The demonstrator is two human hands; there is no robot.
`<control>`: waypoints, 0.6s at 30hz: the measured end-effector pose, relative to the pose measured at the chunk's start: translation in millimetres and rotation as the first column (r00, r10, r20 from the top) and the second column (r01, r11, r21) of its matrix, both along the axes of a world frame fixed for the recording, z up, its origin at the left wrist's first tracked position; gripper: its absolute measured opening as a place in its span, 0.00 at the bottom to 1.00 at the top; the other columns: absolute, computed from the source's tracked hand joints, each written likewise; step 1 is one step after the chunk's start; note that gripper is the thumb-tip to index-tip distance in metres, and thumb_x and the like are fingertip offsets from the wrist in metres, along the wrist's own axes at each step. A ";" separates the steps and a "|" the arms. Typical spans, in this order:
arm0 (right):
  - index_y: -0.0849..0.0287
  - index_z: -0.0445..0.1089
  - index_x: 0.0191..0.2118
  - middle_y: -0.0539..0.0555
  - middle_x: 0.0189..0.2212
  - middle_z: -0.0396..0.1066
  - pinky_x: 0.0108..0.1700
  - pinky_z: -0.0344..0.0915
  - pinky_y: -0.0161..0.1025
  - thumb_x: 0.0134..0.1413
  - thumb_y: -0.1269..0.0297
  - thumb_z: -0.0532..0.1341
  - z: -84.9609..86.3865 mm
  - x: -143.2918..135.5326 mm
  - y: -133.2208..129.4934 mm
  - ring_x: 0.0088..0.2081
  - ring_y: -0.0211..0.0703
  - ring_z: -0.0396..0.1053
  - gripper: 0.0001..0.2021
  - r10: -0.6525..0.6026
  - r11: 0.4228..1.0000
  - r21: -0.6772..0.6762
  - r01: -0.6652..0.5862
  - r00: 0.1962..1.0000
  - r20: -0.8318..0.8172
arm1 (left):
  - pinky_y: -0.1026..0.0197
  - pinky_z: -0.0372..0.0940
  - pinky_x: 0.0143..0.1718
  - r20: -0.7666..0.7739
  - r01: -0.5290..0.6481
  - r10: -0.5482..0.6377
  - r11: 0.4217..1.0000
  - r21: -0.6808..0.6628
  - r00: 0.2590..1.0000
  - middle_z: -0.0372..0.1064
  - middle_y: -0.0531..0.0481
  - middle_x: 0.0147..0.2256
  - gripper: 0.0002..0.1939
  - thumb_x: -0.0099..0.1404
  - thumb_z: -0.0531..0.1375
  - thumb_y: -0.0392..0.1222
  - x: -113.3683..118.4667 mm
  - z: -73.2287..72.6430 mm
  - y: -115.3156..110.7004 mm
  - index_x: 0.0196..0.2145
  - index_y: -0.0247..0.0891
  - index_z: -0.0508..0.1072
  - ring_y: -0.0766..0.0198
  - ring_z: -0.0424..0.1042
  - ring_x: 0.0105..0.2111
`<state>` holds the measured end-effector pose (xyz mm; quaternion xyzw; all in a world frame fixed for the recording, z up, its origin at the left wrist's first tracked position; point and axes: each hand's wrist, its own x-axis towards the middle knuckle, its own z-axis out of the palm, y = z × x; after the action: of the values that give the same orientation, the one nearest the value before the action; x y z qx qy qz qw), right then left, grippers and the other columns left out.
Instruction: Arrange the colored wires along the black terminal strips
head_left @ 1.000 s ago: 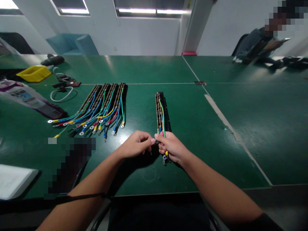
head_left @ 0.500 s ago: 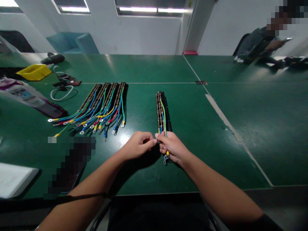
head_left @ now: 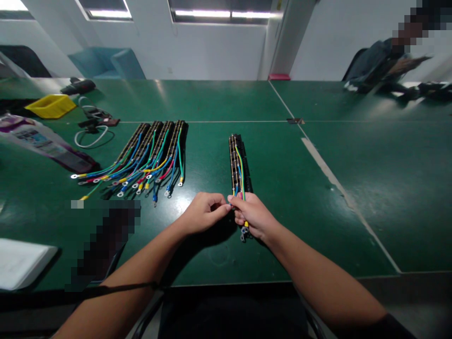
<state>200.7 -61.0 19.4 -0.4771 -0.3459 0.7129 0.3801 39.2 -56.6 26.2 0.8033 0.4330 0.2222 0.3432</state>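
Note:
A black terminal strip with brass-coloured contacts lies before me, pointing away. Its coloured wires, among them green, yellow and blue, run toward me. My right hand is closed around these wires at the strip's near end. Ring terminals stick out below that fist. Fingertips of my left hand are pinched beside my right thumb, on what looks like the end of a blue wire; most of it is hidden.
Several similar wired terminal strips lie side by side on the green table. Farther left are a plastic packet, a yellow bin, a cable and a white object. A person sits at the far right.
Both hands keep their hold at nearly the same place. The terminal strip has not visibly moved. The seated person's hand has shifted slightly.

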 end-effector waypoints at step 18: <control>0.59 0.57 0.26 0.39 0.13 0.50 0.13 0.46 0.27 0.48 0.61 0.63 -0.3 0.9 0.4 0.12 0.25 0.46 0.13 -0.003 1.000 -0.012 0.003 1.000 -0.012 | 0.68 0.49 0.24 0.009 -0.011 0.010 0.999 0.048 1.000 0.60 0.57 0.19 0.15 0.65 0.53 0.45 2.3 1.2 -1.1 0.26 0.33 0.70 0.72 0.58 0.20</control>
<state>201.6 -60.6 19.1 -0.4757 -0.3385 0.7173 0.3803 41.5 -57.7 27.4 0.8080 0.4302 0.2379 0.3248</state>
